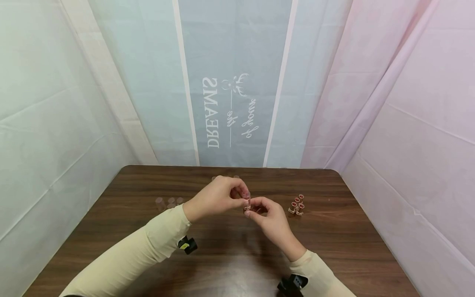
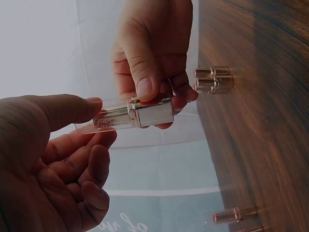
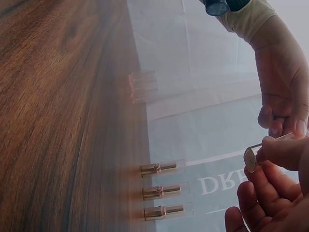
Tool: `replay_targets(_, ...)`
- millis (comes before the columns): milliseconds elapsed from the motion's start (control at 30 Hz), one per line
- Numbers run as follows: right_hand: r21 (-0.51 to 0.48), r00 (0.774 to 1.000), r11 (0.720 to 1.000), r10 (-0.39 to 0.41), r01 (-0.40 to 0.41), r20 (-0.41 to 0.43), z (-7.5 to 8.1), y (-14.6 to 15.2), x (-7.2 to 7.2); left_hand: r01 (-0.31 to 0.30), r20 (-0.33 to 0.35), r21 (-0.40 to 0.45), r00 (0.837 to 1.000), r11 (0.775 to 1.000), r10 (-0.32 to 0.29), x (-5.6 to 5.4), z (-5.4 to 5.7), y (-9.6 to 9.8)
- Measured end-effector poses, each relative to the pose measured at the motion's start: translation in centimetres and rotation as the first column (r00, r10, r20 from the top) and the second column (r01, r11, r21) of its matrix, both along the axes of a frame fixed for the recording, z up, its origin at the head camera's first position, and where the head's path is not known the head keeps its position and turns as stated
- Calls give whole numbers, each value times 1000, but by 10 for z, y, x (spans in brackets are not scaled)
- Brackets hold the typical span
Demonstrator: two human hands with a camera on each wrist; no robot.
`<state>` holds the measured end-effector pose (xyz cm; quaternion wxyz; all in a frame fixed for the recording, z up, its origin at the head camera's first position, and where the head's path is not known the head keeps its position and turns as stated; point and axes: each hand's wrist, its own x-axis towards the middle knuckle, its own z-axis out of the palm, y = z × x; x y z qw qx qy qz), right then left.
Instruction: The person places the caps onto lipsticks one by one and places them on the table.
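Note:
My left hand (image 1: 222,196) pinches the clear cap (image 2: 87,124) of a lipstick tube between thumb and fingers. From the other side, my right hand (image 1: 270,216) holds the shiny metallic base (image 2: 154,113) of that tube. In the left wrist view the cap sits over the tube's inner part and reaches the collar of the base. Both hands are raised above the table, close together. In the right wrist view, the flat end of the base shows between the right thumb and fingers.
On the brown wooden table (image 1: 334,247), several uncapped lipstick tubes (image 1: 297,205) stand at right. Loose clear caps (image 1: 160,203) stand at left. Three capped lipstick tubes (image 3: 163,190) stand at the back, mostly hidden by the left hand in the head view. Fabric (image 1: 237,41) hangs behind.

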<state>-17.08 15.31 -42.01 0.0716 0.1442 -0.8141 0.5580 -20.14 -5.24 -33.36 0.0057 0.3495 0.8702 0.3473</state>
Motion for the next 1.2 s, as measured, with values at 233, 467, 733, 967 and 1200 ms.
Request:
replay_targets(233, 30, 1000, 999, 18, -18, -10, 1, -4, 0, 5, 16, 0, 1000, 1000, -5, 0, 0, -5)
replay_targets(467, 24, 999, 999, 33, -33, -6, 3, -6, 0, 23, -9, 13, 1000, 1000, -23, 0, -3, -8)
replay_targets(733, 113, 996, 991, 82, -77, -44, -6, -1, 1, 53, 32, 30, 998, 998, -54, 0, -16, -12)
replay_targets(967, 143, 995, 987, 80, -71, -57, 0, 0, -7, -16, 24, 51, 1000, 999, 15, 5, -30, -35)
replay_targets(1200, 210, 998, 978, 19, -7, -52, 10, 7, -48, -156, -25, 113, 987, 981, 160, 20, -26, -74)
